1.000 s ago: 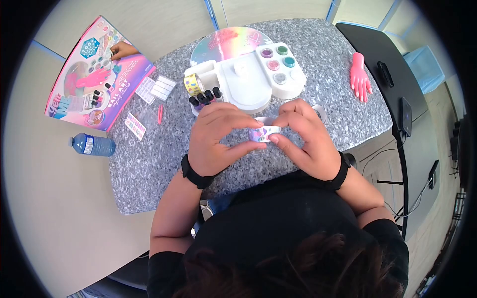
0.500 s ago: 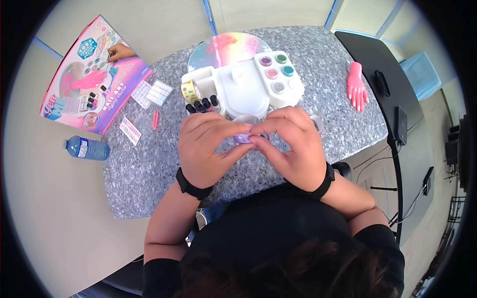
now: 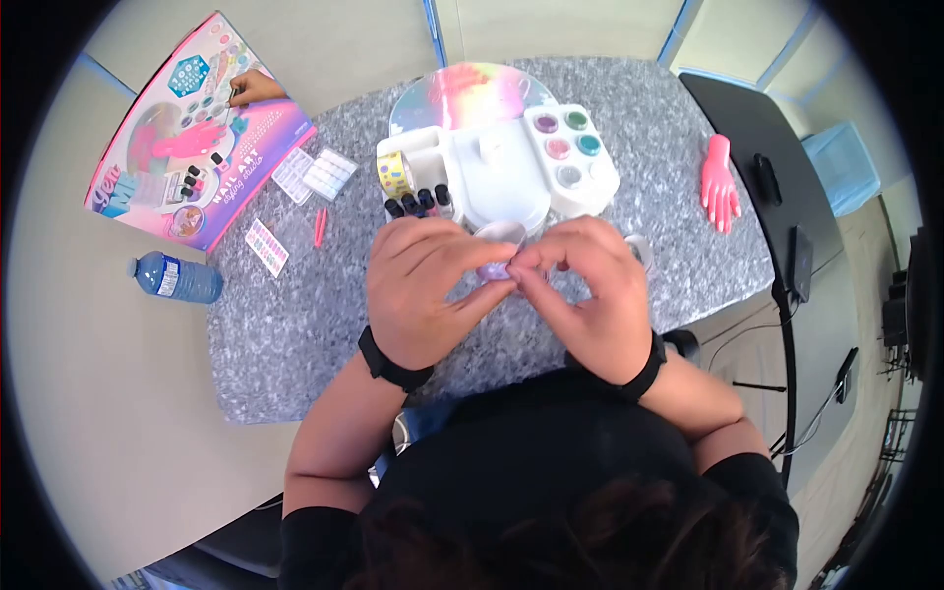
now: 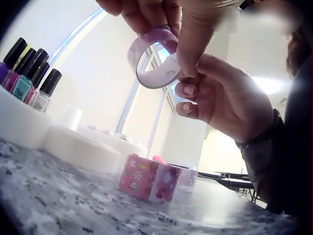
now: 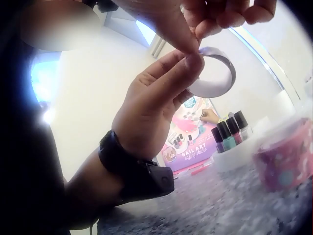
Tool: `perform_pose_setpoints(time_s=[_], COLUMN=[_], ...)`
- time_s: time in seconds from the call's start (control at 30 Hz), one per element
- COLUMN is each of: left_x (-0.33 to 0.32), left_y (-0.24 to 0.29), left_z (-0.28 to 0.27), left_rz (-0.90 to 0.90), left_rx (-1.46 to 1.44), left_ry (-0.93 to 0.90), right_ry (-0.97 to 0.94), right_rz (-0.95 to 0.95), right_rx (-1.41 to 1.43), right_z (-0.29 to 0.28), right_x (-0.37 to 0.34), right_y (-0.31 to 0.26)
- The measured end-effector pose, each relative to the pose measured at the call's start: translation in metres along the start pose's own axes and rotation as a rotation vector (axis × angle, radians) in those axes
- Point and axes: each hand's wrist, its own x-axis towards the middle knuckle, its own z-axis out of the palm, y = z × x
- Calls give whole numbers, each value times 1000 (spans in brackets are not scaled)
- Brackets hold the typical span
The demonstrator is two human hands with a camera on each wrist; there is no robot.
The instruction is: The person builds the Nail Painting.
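Observation:
My left hand [image 3: 418,290] pinches a roll of decorative tape [image 4: 156,80] between thumb and fingers, above the speckled table. The ring has a pale inside and a purple patterned outer face. My right hand [image 3: 590,295] meets it at the near side, thumb and index fingertip pinching at the roll's edge. The pinched edge itself is hidden behind the fingertips. On the table below stands a pink patterned tape roll [image 4: 139,178], which also shows blurred in the right wrist view.
Beyond the hands sits a white nail art station [image 3: 501,182] with nail polish bottles [image 3: 418,204], a yellow tape roll [image 3: 395,175] and glitter pots. A pink model hand [image 3: 720,185] lies at right. Leftward are the box [image 3: 187,147], pink tweezers [image 3: 321,227], a sticker sheet [image 3: 266,248] and a water bottle [image 3: 177,278].
The tape roll has been turned so its patterned face shows less and its pale inside more. My two hands have come closer together, fingertips meeting at its edge.

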Motion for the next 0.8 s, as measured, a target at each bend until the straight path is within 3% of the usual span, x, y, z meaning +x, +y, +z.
perform_pose_setpoints(time_s=[0.2, 0.37, 0.8], left_x=[-4, 2, -6], left_y=[5, 6, -2], left_z=[1, -4, -2], left_rz=[-84, -108, -160], left_rx=[29, -107, -128], left_ry=[43, 46, 60], right_ry=[87, 88, -12], right_rz=[-18, -33, -12], right_rx=[14, 3, 94], right_z=[3, 2, 6], right_x=[-1, 3, 9], right_y=[3, 3, 0])
